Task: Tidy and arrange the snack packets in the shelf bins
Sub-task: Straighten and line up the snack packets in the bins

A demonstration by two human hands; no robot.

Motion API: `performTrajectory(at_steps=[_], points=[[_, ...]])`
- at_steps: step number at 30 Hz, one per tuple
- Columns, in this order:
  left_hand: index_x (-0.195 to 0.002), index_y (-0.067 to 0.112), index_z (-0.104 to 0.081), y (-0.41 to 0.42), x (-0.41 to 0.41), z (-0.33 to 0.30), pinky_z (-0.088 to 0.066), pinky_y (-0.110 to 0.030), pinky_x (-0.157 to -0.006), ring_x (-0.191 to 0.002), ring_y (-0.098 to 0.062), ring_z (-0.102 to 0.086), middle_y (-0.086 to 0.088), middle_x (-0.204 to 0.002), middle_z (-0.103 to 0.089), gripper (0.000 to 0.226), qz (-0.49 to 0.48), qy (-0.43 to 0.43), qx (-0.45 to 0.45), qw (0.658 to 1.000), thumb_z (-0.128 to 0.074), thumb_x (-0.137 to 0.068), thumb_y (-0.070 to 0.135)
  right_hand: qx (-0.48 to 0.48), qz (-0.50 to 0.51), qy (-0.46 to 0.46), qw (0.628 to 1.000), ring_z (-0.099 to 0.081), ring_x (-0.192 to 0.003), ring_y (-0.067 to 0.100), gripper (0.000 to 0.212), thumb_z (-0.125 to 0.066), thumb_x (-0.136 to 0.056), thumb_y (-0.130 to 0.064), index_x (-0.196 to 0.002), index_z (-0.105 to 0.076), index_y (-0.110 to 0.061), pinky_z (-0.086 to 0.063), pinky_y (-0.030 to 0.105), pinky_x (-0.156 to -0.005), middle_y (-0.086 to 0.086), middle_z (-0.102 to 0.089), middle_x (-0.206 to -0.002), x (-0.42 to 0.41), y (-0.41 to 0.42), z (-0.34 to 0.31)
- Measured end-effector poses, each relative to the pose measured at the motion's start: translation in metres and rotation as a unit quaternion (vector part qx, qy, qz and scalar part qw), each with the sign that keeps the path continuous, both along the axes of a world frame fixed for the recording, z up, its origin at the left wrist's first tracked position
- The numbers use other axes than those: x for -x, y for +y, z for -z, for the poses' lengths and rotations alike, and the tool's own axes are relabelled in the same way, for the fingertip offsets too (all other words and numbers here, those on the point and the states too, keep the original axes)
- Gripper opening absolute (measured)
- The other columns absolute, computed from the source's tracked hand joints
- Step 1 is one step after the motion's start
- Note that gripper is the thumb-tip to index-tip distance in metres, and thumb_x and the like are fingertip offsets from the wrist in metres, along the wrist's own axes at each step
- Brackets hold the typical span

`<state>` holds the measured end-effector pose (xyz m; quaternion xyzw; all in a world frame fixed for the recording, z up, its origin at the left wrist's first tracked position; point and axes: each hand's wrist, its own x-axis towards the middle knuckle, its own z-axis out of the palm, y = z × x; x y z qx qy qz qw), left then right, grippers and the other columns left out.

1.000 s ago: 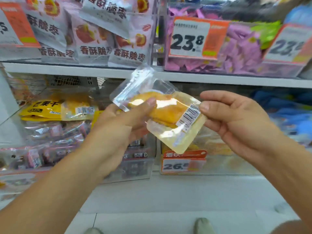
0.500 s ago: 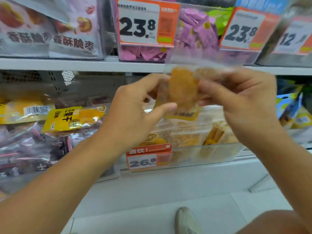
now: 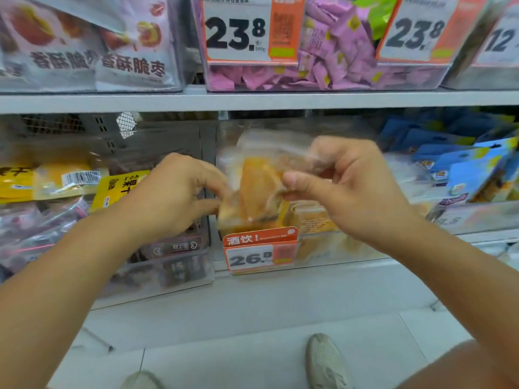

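Both hands up in front of the lower shelf, sharing one clear snack packet with an orange-yellow piece inside. The packet is motion-blurred and stands roughly upright, in the air, just in front of and above the clear bin that carries the orange "26.8" price tag.

Left hand: fingers curled toward the packet's left edge, thumb low, pinching the lower left side of the film. Right hand: thumb pressed on the packet's right side, the other fingers curled over the crumpled top film, gripping it. Exact finger contact is blurred on both.

Inside the bin behind the packet there are more pale yellow packets.

Bin to the left holds dark wrapped packets low down, and yellow dried-mango packets lie on top, one with a barcode facing up. To the right, blue packets are piled in another bin.

Upper shelf: a bin of pink packets behind a "23.8" tag, a second "23.8" tag further right, and white jujube bags on the left.

Two light shoes show on the pale floor below.
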<state>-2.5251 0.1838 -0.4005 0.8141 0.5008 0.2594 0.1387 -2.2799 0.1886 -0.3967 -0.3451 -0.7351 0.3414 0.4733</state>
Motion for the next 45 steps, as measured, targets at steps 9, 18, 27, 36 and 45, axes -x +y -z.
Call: performTrajectory(at_steps=[9,18,27,36,45], points=[[-0.1,0.05,-0.07,-0.004,0.007,0.007,-0.054,-0.033,-0.087,-0.104,-0.007,-0.066,0.039,-0.107,-0.06,0.032,-0.021,-0.021,0.035,0.999,-0.078,-0.079,0.027,0.069,0.037,-0.259,0.963,-0.064,-0.061,0.013,0.018,-0.081,-0.082,-0.025,-0.069,-0.076,-0.013,-0.051,0.031,-0.058,0.005,-0.072,-0.068,0.009,0.008,0.005],[-0.072,0.027,-0.076,-0.004,-0.015,0.015,-0.053,-0.035,-0.087,-0.085,-0.002,-0.065,0.015,-0.085,-0.071,0.01,0.004,-0.032,-0.059,0.998,-0.085,-0.076,0.03,0.093,0.017,-0.428,0.899,-0.058,-0.06,0.019,0.029,-0.082,-0.08,-0.026,-0.067,-0.07,-0.003,-0.053,0.038,-0.063,0.013,-0.065,-0.066,0.026,0.022,0.007],[-0.087,0.025,-0.081,0.001,-0.023,0.015,-0.049,-0.041,-0.09,-0.1,-0.009,-0.054,0.015,-0.103,-0.066,0.015,-0.059,0.097,-0.056,0.992,-0.079,-0.082,0.039,0.049,0.006,-0.481,0.875,-0.058,-0.06,0.018,0.03,-0.078,-0.081,-0.036,-0.066,-0.069,-0.012,-0.051,0.038,-0.061,0.003,-0.064,-0.062,0.027,0.018,0.001],[-0.12,0.033,-0.067,-0.031,0.084,-0.014,-0.048,-0.03,-0.099,-0.111,-0.007,-0.062,0.013,-0.118,-0.068,0.049,-0.222,0.022,-0.072,0.972,-0.083,-0.075,0.045,-0.157,-0.005,-0.252,0.955,-0.067,-0.085,0.004,0.014,-0.07,-0.089,-0.037,-0.099,-0.076,-0.028,-0.056,0.028,-0.075,-0.015,-0.074,-0.091,0.092,-0.02,-0.018],[-0.155,0.027,-0.032,-0.011,0.116,0.014,-0.038,-0.032,-0.105,-0.137,-0.023,-0.043,-0.002,-0.154,-0.042,0.092,-0.274,0.106,0.112,0.949,-0.08,-0.079,0.043,-0.168,0.085,-0.555,0.811,-0.062,-0.097,0.036,0.023,-0.05,-0.085,0.003,-0.097,-0.053,-0.017,-0.036,0.037,-0.068,0.01,-0.057,-0.094,0.18,0.012,-0.012]])
